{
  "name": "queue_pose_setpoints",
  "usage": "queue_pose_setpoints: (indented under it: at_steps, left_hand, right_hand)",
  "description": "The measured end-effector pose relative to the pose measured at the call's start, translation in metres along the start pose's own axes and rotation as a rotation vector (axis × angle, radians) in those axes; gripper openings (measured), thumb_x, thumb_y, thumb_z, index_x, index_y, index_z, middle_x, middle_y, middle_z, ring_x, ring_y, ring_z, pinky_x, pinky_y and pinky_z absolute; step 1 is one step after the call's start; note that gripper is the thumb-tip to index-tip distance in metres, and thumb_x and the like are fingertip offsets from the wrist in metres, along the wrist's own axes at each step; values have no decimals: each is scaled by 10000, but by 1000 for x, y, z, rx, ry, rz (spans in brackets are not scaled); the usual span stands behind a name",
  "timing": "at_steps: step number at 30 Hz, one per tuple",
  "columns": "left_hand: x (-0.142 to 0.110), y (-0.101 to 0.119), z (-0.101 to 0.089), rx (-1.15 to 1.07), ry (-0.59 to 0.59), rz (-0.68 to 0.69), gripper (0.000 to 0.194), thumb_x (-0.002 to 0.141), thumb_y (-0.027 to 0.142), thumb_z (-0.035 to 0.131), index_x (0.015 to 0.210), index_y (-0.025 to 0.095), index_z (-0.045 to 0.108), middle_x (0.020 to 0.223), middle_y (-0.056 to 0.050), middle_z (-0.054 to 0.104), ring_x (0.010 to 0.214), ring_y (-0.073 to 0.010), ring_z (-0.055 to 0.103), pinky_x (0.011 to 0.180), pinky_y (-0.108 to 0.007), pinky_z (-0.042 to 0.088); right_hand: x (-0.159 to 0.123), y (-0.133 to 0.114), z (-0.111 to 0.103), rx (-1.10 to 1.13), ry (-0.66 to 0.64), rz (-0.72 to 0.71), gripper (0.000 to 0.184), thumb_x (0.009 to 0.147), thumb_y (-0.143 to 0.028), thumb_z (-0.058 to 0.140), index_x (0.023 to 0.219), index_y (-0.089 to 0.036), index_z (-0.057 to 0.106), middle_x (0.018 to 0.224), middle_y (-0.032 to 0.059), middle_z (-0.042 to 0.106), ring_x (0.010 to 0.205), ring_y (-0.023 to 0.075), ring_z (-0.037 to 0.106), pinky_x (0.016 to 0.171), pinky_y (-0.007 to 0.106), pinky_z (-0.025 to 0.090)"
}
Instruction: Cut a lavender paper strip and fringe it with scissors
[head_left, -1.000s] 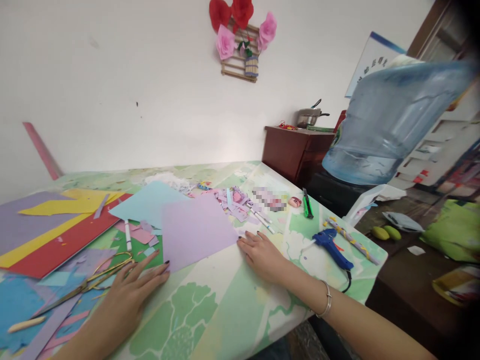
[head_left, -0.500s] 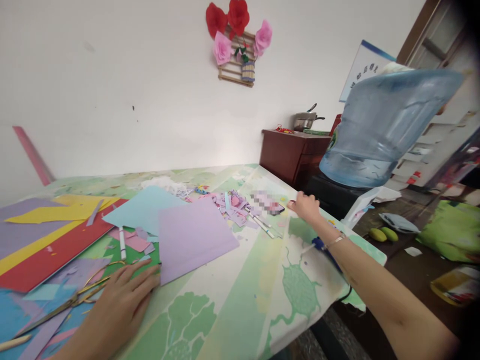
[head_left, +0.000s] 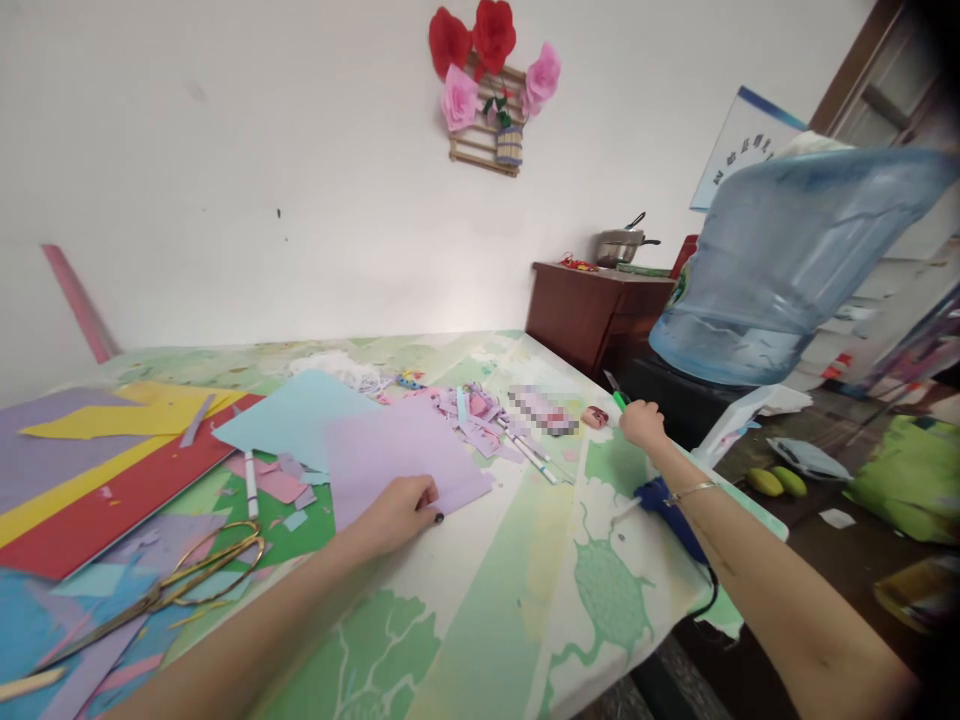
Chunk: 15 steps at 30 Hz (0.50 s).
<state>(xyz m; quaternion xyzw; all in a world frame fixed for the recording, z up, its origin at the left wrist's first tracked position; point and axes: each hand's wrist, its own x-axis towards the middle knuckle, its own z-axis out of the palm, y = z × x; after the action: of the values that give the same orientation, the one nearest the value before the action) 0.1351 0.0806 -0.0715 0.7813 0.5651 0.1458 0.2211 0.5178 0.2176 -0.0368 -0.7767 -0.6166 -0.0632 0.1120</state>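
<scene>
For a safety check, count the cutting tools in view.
2: the gold-handled scissors, on the paper scraps at the left, and the green knife in the right hand. More may be hidden under the scraps.

paper sheet (head_left: 394, 445) between scissors (head_left: 156, 597) and glue gun (head_left: 669, 508)

No text is legible: the white sign (head_left: 741, 122) with a blue top edge bears a row of dark characters, too small and blurred to read.
</scene>
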Motion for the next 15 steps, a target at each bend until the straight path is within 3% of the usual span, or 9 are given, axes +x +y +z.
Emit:
queue_pose_setpoints:
  at_steps: [2, 6, 9, 12, 15]
  left_hand:
    - [-3, -5, -4, -31, -37, 3, 90, 732, 238, 478, 673, 181, 440, 658, 14, 477, 630, -140, 448, 575, -247, 318]
    - [-19, -14, -16, -77, -143, 70, 183, 755, 281, 457, 617, 182, 389, 603, 42, 386, 583, -111, 362, 545, -228, 274]
    - [-28, -19, -22, -88, -221, 129, 202, 769, 287, 432, 608, 181, 373, 569, 50, 349, 556, -101, 316, 527, -226, 242]
    - [-32, -22, -22, -79, -204, 152, 200, 764, 278, 429, 600, 177, 374, 564, 50, 345, 556, -98, 310, 527, -224, 232]
    - [-32, -23, -20, -79, -181, 145, 199, 766, 292, 434, 609, 173, 403, 572, 46, 364, 565, -100, 327, 537, -219, 250]
  right_hand:
    - [-12, 1, -8, 59, 5, -120, 295, 906, -164, 475, 1150, -9, 532, 1133, 216, 557, 1047, 282, 543, 865, 422, 452]
    - [-62, -8, -12, 200, -77, -464, 313, 850, -126, 497, 1156, -159, 548, 1150, 92, 574, 1055, 214, 535, 898, 315, 429]
    - [-106, -21, -6, 362, -150, -825, 360, 764, -30, 467, 1078, -170, 574, 1037, 94, 576, 992, 226, 532, 882, 364, 432]
    - [-130, -33, 2, 366, -149, -903, 436, 707, 24, 432, 1088, -143, 563, 1001, 115, 542, 995, 245, 494, 874, 386, 425]
    - [-131, -38, 7, 359, -171, -898, 431, 695, 22, 442, 1075, -134, 570, 991, 122, 540, 997, 259, 483, 869, 405, 420]
